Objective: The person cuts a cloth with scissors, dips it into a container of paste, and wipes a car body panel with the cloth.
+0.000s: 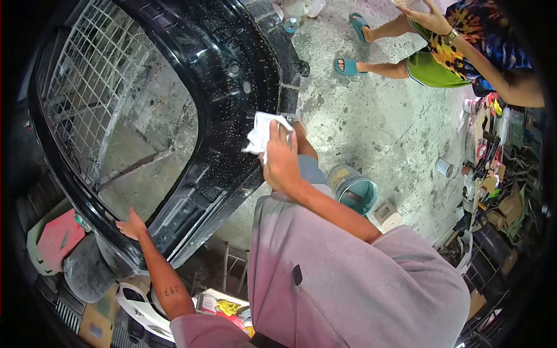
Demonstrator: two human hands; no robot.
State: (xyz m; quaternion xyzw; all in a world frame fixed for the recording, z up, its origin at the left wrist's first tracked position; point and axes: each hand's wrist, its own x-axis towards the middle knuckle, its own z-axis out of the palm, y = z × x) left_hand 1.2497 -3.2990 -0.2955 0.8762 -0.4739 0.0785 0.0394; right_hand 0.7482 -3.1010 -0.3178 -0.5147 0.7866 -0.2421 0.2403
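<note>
A glossy black car body panel with a large window-like opening fills the left side, speckled with droplets or dust. My right hand holds a crumpled white cloth, perhaps paper, at the panel's right edge. The cloth covers part of the black surface there, and some of my fingertips are hidden by it. Lower left, my left hand grips the panel's narrow frame beside the opening, its thumb raised and its fingers over the rim.
Another person in blue sandals stands on the stained concrete floor. A bucket and a beige box sit near my legs. A can stands farther right, beside piled parts. White metal mesh lies behind the opening.
</note>
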